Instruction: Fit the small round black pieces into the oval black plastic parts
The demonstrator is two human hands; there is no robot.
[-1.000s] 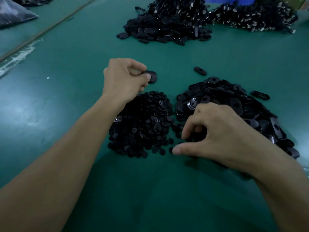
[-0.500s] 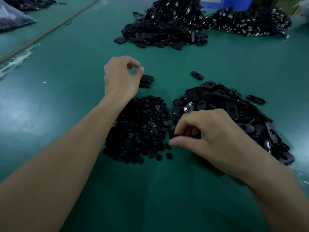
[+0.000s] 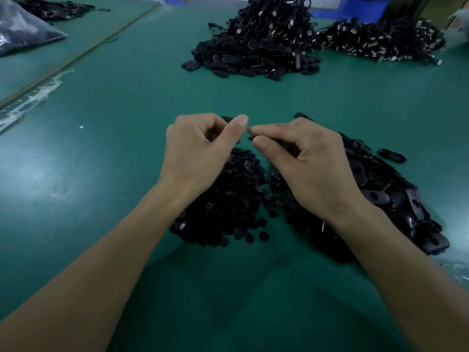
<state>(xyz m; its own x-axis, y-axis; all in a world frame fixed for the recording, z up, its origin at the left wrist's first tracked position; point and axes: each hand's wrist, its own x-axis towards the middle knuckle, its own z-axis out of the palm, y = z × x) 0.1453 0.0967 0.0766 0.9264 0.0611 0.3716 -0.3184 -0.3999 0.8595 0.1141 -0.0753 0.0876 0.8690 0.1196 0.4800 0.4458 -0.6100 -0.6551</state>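
Two hands meet over the round pieces [image 3: 228, 204]: right hand [image 3: 312, 168] pinches a black piece [image 3: 251, 137]; left hand [image 3: 195, 153] curled, we cannot tell on what. Next, likely, we align and press.

left hand [image 3: 195, 153]: bare | right hand [image 3: 314, 171]: bare | forearms [image 3: 101, 275]: bare to frame edge | thumbnails [image 3: 242, 120]: short

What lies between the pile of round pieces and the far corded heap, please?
Head view: the left hand and right hand, fingertips meeting, a black part just beyond them, then bare green table.
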